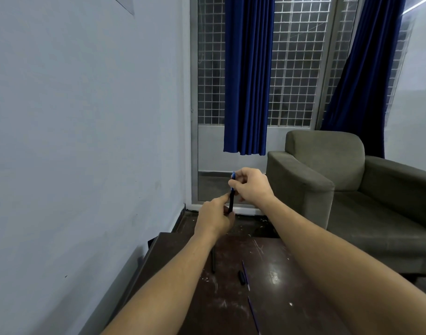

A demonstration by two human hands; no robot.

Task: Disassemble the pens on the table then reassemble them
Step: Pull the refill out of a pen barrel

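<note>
I hold a dark pen with a blue top upright in the air beyond the table's far edge. My left hand grips its lower end. My right hand pinches its upper part near the blue tip. On the dark wooden table lie loose pen parts: a black barrel, a short black cap, a thin refill beside it and a second thin refill nearer to me.
A grey-blue wall runs close along the table's left side. A grey-green armchair stands to the right beyond the table. Blue curtains hang over a gridded window straight ahead. The tabletop is scratched and speckled with white bits.
</note>
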